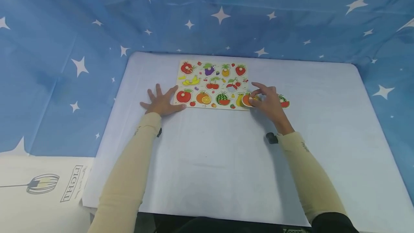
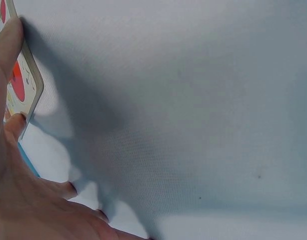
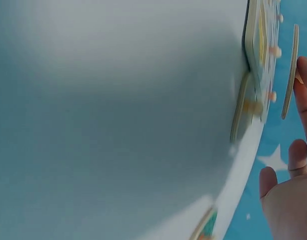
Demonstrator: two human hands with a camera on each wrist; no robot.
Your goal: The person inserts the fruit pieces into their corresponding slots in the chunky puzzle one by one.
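A wooden fruit puzzle board (image 1: 211,83) lies flat at the far middle of the white table (image 1: 207,161). My left hand (image 1: 163,100) rests flat on the table with fingers spread, and its thumb (image 2: 6,45) touches the board's near left corner (image 2: 33,85). My right hand (image 1: 266,98) is at the board's near right corner, its fingertips pinching a round orange fruit piece (image 1: 247,100). In the right wrist view this thin piece (image 3: 289,70) stands on edge, raised off the board (image 3: 253,40). A watermelon piece (image 1: 284,102) lies on the table just right of that hand.
Blue cloth with white stars (image 1: 226,13) hangs behind and to both sides of the table. A white printed sheet (image 1: 42,186) lies at the lower left, off the table. Another loose piece (image 3: 240,110) leans at the board's edge in the right wrist view.
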